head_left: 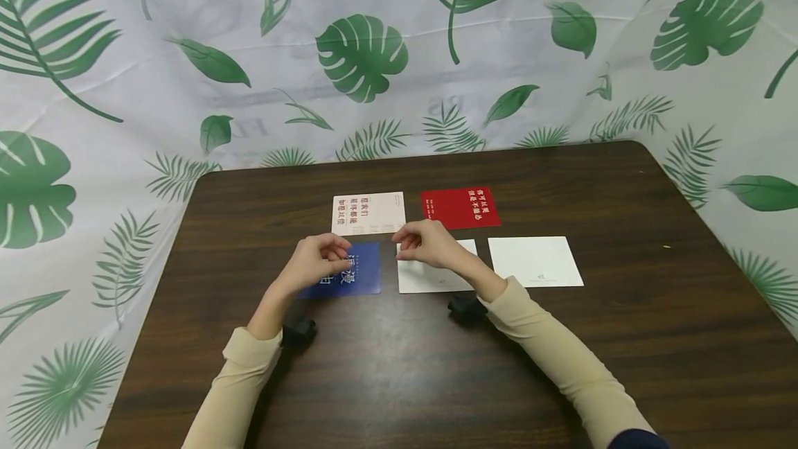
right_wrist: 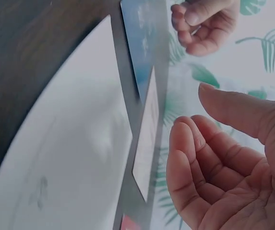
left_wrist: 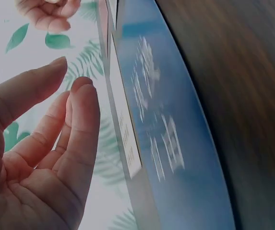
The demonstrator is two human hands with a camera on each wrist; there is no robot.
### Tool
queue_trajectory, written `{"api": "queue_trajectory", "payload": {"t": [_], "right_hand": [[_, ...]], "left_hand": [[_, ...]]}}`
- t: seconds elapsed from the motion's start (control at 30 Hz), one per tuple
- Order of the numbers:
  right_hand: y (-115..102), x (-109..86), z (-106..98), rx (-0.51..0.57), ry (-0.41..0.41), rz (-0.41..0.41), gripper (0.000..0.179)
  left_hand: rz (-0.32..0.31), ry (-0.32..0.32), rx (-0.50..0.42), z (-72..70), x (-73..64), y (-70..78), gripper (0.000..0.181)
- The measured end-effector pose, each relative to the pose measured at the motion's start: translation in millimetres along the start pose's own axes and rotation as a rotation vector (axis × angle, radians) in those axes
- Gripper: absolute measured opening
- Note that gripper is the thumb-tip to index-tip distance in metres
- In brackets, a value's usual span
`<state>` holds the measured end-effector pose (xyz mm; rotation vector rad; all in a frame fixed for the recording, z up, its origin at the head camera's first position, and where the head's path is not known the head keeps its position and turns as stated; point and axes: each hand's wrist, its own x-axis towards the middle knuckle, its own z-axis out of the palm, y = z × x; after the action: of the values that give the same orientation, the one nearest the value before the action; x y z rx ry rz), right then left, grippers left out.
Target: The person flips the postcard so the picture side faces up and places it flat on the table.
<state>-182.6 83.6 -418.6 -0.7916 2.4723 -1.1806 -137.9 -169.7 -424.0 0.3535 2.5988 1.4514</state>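
Observation:
Above the blue card (head_left: 366, 279) hovers my left hand (head_left: 314, 260), its fingers loosely bent and nothing between thumb and fingertips. The left wrist view shows a gap between that thumb and the index finger (left_wrist: 82, 124). My right hand (head_left: 430, 242) hangs over a white card (head_left: 430, 281), which it partly hides. Its fingers (right_wrist: 181, 167) bend loosely too, with the thumb apart and no object held. Behind the hands lie a cream card (head_left: 377, 212) with printed characters and a red card (head_left: 451, 212). Another white card (head_left: 536, 262) lies to the right.
All the cards lie flat on a dark wood-grain table (head_left: 386, 380). A leaf-patterned white cloth (head_left: 274, 75) hangs behind the table and along its sides. Black devices (head_left: 466, 307) are worn at both wrists. A tiny yellowish speck (head_left: 667, 247) sits at the right.

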Motion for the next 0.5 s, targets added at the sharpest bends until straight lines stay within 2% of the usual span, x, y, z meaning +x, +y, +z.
{"api": "queue_trajectory", "payload": {"t": [0.2, 0.5], "right_hand": [[7.2, -9.1, -13.8, 0.020, 0.044, 0.039, 0.025], [21.2, -23.4, -30.1, 0.007, 0.089, 0.087, 0.030]], "left_hand": [[0.065, -0.020, 0.003, 15.9, 14.2, 7.3, 0.027], [0.104, -0.054, -0.022, 38.4, 33.1, 18.4, 0.028]]}}
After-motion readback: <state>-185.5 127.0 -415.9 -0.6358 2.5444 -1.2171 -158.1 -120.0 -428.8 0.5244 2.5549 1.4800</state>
